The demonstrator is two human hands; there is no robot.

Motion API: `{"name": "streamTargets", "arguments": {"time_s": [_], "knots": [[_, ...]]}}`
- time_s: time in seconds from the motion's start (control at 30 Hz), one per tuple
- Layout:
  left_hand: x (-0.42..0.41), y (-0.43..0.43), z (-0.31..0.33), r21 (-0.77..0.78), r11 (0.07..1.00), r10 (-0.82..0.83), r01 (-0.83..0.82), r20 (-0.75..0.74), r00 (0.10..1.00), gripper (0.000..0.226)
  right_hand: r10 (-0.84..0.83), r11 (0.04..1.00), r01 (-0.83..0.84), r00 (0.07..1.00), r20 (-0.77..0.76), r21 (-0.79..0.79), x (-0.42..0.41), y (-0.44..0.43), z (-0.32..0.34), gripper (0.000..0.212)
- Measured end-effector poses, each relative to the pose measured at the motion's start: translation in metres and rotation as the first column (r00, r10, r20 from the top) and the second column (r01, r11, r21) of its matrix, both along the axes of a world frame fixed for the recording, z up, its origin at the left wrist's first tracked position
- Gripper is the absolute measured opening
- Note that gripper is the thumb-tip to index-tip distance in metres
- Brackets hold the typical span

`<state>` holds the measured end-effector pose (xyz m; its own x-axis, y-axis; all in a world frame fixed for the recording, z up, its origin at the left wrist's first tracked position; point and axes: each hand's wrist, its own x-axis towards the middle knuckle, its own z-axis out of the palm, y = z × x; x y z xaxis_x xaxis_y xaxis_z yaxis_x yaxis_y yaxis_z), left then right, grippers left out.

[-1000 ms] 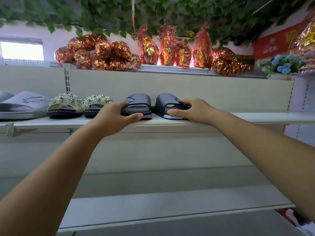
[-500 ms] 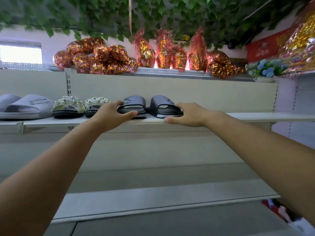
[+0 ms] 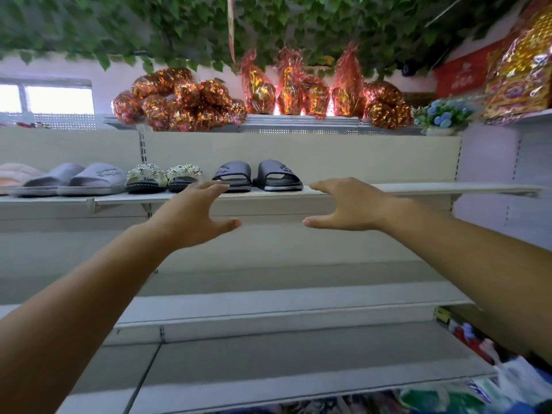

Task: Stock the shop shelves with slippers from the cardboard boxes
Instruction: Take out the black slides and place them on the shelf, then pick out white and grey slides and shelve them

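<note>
Both hands are raised toward the upper shelf [image 3: 418,188], spread wide and holding nothing. The left hand [image 3: 194,213] and right hand [image 3: 349,204] are well apart, thumbs pointing toward each other, fingers straight and reaching forward.

The pair of dark grey slippers [image 3: 257,176] stands on that shelf just beyond the hands, above the gap between them. The left slipper sits just past the left fingertips, which overlap its front edge in this view; whether they touch cannot be told. The right slipper lies beside the right fingertips, apart from them.

Past the left hand, further along the same shelf, come flowered sandals [image 3: 164,177], then light grey slippers [image 3: 89,179] and a pink slipper [image 3: 12,174]. Beyond the right hand the shelf board is bare. Above the hands, foil-wrapped bundles [image 3: 179,100] fill the top shelf, with blue flowers [image 3: 445,115] toward the right hand's side and green leaves [image 3: 179,25] overhead. Under the forearms runs a lower shelf [image 3: 268,306]. Nothing lies between hands and slippers.

The dark slippers stand side by side and flat on their soles, long axes running front to back across the shelf, strap openings facing the person.
</note>
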<state>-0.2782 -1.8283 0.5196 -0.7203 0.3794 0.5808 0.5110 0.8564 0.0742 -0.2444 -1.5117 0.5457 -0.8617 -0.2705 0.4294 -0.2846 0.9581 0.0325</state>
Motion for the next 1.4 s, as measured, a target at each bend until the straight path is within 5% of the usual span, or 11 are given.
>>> {"name": "streamTargets", "arguments": {"time_s": [0.8,1.4], "knots": [[0.210,-0.095,-0.177,-0.049,0.973,0.232,-0.227,0.243,0.942,0.086,0.289,0.956,-0.290,0.928,0.235,-0.030,0.136,-0.134,-0.191,0.094],[0.323,-0.480,-0.276,-0.037,0.847,0.504,-0.530,0.374,0.779,0.087,0.494,0.866,-0.482,0.788,0.368,-0.131,0.160,-0.534,-0.284,0.089]]}}
